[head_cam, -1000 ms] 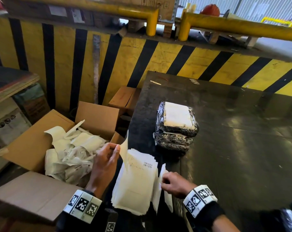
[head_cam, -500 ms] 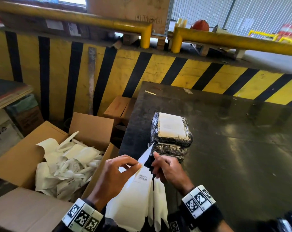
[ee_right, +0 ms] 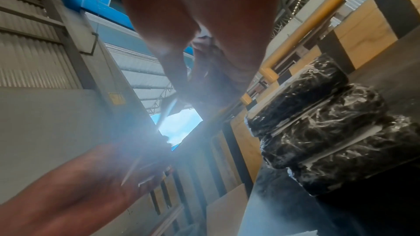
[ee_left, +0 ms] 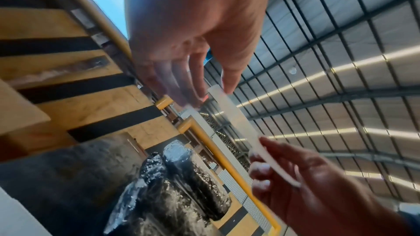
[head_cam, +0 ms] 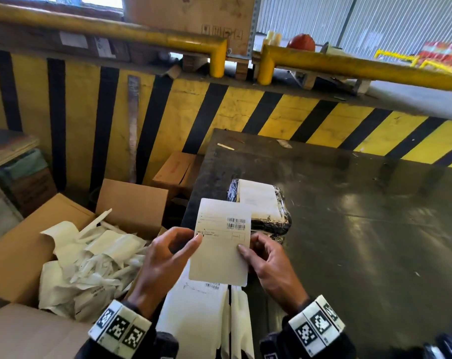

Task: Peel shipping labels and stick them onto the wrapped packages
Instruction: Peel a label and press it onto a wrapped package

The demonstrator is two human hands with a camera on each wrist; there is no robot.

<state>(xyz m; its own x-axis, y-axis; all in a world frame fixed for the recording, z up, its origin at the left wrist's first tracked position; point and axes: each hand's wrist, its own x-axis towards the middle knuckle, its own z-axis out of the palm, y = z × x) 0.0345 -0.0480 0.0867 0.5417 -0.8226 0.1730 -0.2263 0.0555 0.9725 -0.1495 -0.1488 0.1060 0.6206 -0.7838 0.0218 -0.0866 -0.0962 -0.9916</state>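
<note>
A white shipping label [head_cam: 221,242] with a barcode is held up flat between both hands above the table's near left corner. My left hand [head_cam: 168,257] pinches its left edge, thumb on the printed face. My right hand [head_cam: 267,260] pinches its right edge. The label [ee_left: 236,123] shows edge-on in the left wrist view. Behind it a stack of black wrapped packages [head_cam: 266,216] sits on the dark table [head_cam: 349,242], the top one bearing a white label [head_cam: 258,200]. A strip of more labels [head_cam: 204,317] hangs below my hands.
An open cardboard box [head_cam: 131,203] full of peeled backing paper [head_cam: 90,265] stands left of the table. A smaller brown box [head_cam: 175,169] sits behind it. A yellow and black striped wall [head_cam: 271,110] with yellow rails [head_cam: 349,66] closes off the far side.
The label has come free of the hanging strip and been turned face up, lifted between both hands. The left hand moved from the box side to the label.
</note>
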